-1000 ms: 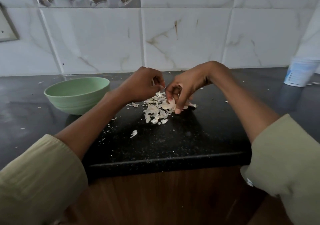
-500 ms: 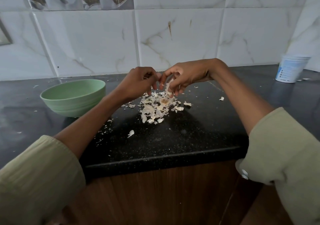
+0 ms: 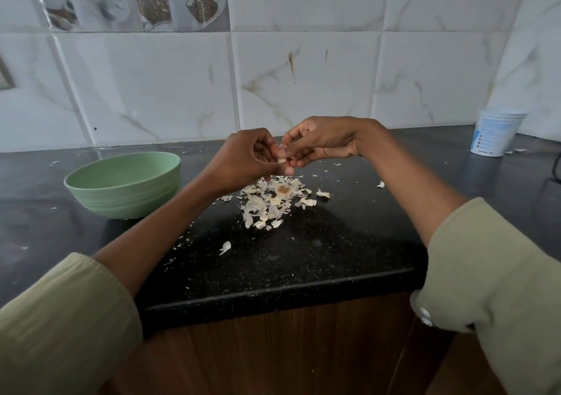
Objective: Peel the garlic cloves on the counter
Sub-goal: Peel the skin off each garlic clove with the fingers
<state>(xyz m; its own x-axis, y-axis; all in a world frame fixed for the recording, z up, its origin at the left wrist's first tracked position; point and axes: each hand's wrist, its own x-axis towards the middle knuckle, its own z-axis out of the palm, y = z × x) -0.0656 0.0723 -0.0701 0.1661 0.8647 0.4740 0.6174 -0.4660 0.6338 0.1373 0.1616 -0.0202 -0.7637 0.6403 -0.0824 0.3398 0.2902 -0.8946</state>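
Fingers (image 3: 280,168) of both hands meet above the middle of the black speckled stone counter (image 3: 303,261), curled and pinching one small pale garlic clove (image 3: 281,160) between them. Left hand (image 3: 246,160) grips it from the left side, right hand (image 3: 321,142) from the right and slightly above; the two hands touch at the clove. Clove is held in the air, clear of the counter, directly over the heap of white papery garlic skins (image 3: 267,203). Only a small part of it shows, so its long axis cannot be told; both hands are equally near.

Judgement: skin is being stripped from this clove; the next pull should go sideways, away from the left-hand grip.

Count: one clove visible in the hands. One round dried garlic root base (image 3: 283,190) lies in the skin heap. No unpeeled cloves can be picked out in the heap with certainty. One pale green ribbed bowl (image 3: 121,182) stands toward the left edge of the counter, contents hidden. One white and blue plastic tub (image 3: 494,135) stands near the far right corner.
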